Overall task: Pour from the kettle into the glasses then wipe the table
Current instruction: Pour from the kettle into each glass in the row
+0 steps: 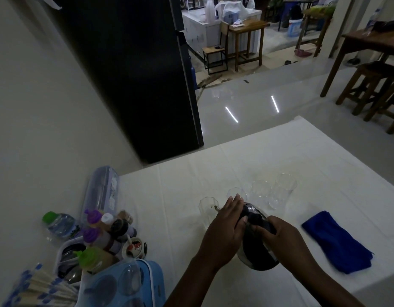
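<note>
A steel kettle (255,255) with a black lid and handle is tilted to the left above the white table (269,151). Its spout touches the rim of the nearest clear glass (206,212). My right hand (280,233) grips the black handle from behind. My left hand (224,224) lies flat against the kettle's lid and left side. Three more clear glasses stand behind: one (235,192) just past my left fingers, one (261,189) in the middle and a tall one (282,191) on the right. A folded blue cloth (337,242) lies to the right of the kettle.
At the table's left edge stand sauce bottles (96,229), a water bottle (58,224), a clear plastic container (102,191), a light blue tray (125,282) and a bundle of wrapped straws (41,289). A black fridge (134,74) stands beyond the table's far left corner.
</note>
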Action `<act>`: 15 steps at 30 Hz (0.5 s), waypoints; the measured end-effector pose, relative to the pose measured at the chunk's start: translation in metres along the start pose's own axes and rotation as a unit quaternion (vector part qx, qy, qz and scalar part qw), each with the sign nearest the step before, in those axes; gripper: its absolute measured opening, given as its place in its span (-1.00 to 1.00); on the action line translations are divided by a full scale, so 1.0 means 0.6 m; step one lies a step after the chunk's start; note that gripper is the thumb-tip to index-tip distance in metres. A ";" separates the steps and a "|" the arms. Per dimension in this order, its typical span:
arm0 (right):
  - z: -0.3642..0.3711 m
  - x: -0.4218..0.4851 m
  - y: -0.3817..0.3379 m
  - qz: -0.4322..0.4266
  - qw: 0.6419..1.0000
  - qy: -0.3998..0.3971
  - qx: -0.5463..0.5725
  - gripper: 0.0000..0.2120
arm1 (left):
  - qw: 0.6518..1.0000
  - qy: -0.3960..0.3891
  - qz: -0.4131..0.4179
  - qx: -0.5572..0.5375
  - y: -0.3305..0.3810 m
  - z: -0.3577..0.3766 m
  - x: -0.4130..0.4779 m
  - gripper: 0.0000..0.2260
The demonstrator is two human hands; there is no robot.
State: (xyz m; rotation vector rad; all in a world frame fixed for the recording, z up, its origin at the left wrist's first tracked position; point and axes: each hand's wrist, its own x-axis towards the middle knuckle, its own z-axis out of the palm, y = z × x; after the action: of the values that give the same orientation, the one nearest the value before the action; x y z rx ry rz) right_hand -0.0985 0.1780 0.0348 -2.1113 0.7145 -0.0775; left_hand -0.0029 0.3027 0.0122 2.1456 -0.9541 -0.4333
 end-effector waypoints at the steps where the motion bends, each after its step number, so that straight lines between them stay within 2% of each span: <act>1: 0.000 0.000 0.001 0.000 1.000 0.002 -0.001 -0.83 | 1.000 0.000 0.000 0.001 0.000 0.000 0.000 -0.46; 7: 0.003 -0.002 0.013 0.000 1.000 0.001 0.015 -0.87 | 1.000 0.003 0.011 0.010 0.001 0.003 -0.002 -0.57; 12: 0.006 -0.003 0.027 0.010 0.999 -0.009 0.035 -0.82 | 1.000 0.004 0.012 0.026 0.002 0.012 -0.004 -0.56; 15: 0.003 -0.006 0.033 0.013 0.999 -0.018 0.045 -0.80 | 0.999 0.009 0.017 0.036 0.008 0.017 -0.005 -0.48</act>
State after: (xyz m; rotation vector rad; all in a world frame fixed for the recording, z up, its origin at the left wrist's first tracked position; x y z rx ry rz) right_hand -0.1101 0.1720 0.0191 -2.0126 0.7049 -0.0567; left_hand -0.0130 0.2979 0.0088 2.1916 -1.0073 -0.3668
